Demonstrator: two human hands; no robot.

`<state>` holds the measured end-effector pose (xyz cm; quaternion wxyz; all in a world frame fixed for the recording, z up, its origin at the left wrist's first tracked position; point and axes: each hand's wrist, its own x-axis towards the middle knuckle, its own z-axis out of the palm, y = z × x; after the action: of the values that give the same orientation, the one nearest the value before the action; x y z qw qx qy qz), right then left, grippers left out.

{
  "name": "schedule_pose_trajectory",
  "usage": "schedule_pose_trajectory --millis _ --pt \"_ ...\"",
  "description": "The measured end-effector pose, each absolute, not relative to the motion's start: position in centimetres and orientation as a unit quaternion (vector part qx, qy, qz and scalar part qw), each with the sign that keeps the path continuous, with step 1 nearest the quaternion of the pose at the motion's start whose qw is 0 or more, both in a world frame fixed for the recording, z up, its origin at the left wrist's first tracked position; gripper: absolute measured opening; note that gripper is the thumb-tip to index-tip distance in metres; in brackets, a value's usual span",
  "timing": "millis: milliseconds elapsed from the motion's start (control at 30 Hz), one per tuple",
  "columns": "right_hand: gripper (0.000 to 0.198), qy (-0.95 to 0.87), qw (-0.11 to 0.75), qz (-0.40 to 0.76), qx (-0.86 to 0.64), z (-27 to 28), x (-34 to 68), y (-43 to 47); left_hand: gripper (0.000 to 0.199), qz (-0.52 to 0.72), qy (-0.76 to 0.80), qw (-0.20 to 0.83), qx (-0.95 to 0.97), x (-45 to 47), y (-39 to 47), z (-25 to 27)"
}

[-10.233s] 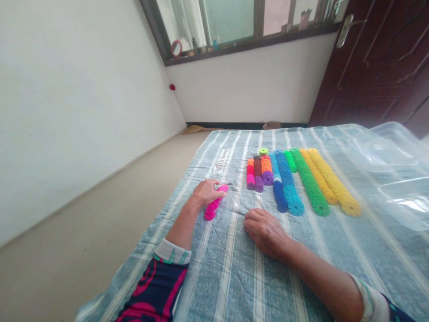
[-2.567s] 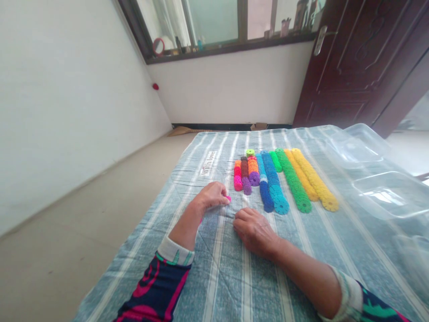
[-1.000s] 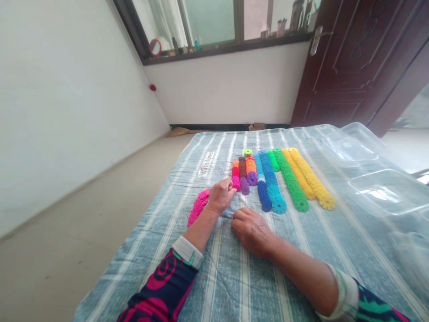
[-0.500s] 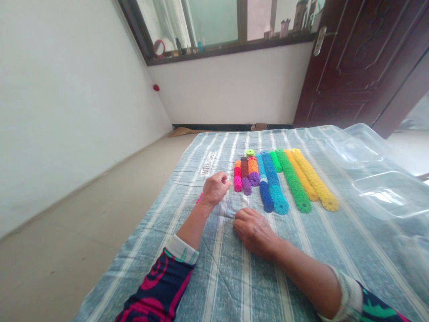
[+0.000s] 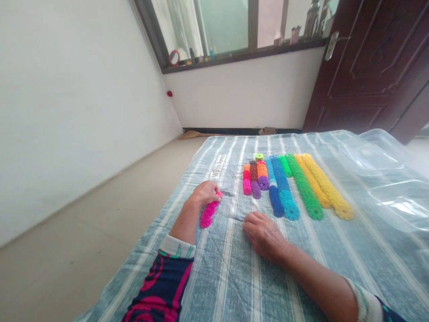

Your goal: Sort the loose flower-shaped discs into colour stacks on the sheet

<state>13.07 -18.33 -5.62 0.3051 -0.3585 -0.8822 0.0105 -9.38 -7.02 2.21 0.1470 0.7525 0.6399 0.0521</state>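
Note:
My left hand [image 5: 207, 193] is closed, thumb and fingertips pinching the far end of a short row of pink notched discs [image 5: 206, 218]. Those discs overlap on the striped cloth [image 5: 231, 264], and the fingers partly cover the top one. My right hand [image 5: 263, 235] rests on the cloth with its fingers curled in; nothing shows in them, though the palm side is hidden. Beyond it lie rows of overlapping discs: a red and pink row [image 5: 247, 180], a brown and purple row [image 5: 254, 180], an orange and purple row [image 5: 263, 173], a blue row [image 5: 283, 188] and a green row [image 5: 304, 188].
Two yellow rows [image 5: 326, 187] lie right of the green one. Clear plastic containers [image 5: 398, 203] stand along the cloth's right side. A "With love" label [image 5: 218, 165] is on the cloth at the far left. A dark red door [image 5: 368, 67] and a window stand behind.
My left hand has moved left and down onto the pink row, which now shows more fully. My right hand keeps its place on the cloth. The whole view has shifted slightly.

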Motion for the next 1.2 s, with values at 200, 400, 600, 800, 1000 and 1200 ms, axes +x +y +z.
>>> schedule_pose_trajectory --millis 200,400,600,800,1000,1200 --pt "0.024 -0.885 0.296 0.023 -0.359 -5.8 13.1 -18.3 0.016 0.029 0.646 0.133 0.751 -10.1 -6.7 2.4" --pt "0.023 -0.885 0.292 0.022 -0.361 -5.8 13.1 -18.3 0.025 0.074 0.651 0.135 0.743 -10.7 -6.6 2.8" --pt "0.023 -0.886 0.294 0.021 -0.358 -5.7 13.1 -18.3 0.026 0.023 0.650 0.122 0.750 -9.6 -6.6 2.1" --pt "0.023 -0.884 0.295 0.020 -0.362 -5.8 13.1 -18.4 0.019 0.025 0.638 0.119 0.760 -9.2 -6.5 2.0" --pt "0.022 -0.885 0.294 0.020 -0.361 -5.7 13.1 -18.4 0.005 0.085 0.636 0.133 0.755 -9.4 -6.2 1.7" --pt "0.023 -0.881 0.301 0.017 -0.363 -5.7 13.0 -18.3 0.008 0.203 0.609 0.235 0.730 -9.3 -6.5 2.1"
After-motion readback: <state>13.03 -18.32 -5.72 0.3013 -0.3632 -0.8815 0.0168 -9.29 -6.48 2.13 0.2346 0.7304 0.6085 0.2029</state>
